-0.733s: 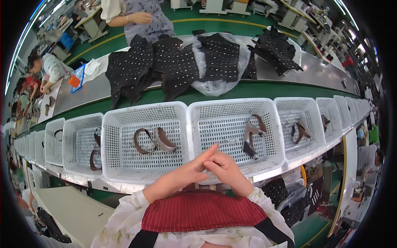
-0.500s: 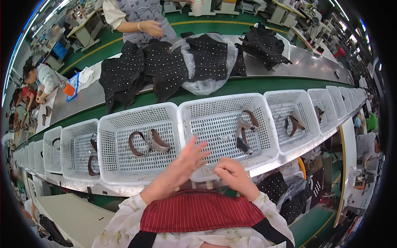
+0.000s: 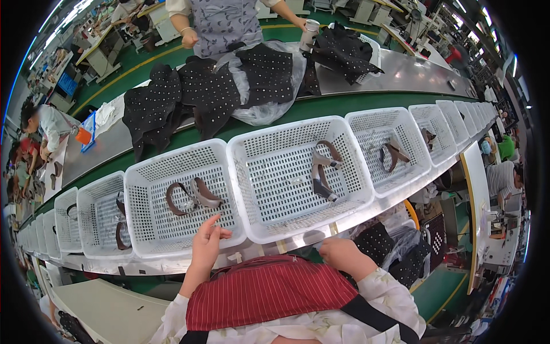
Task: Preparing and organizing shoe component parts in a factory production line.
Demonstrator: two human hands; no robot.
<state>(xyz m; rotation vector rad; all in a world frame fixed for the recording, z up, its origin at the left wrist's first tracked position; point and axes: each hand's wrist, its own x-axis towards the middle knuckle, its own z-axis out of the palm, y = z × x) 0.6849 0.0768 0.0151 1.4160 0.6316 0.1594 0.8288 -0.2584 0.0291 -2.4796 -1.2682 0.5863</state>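
Note:
My left hand (image 3: 207,243) is raised at the front rim of a white plastic basket (image 3: 137,243), fingers apart and nothing in them. In that basket lie a brown looped strap piece (image 3: 172,200) and a curved brown-and-silver one (image 3: 205,194), like shoe parts. My right hand (image 3: 342,255) is curled into a loose fist beside my red striped apron (image 3: 269,292), with nothing showing in it. Ahead of it, the large white basket (image 3: 243,212) holds brown and silver strap pieces (image 3: 324,172). Neither hand touches these pieces.
Similar baskets (image 3: 395,123) run in a curved row to both sides, several with strap pieces. Beyond, studded black sheets (image 3: 212,89) and clear plastic lie on a metal table. A person (image 3: 226,26) stands there with a hand on a cup (image 3: 309,35). More black sheets (image 3: 375,246) hang low right.
My left hand has drawn back and left, away from the large basket. My right hand has lowered towards me, still curled. The person across now grips a cup at the table.

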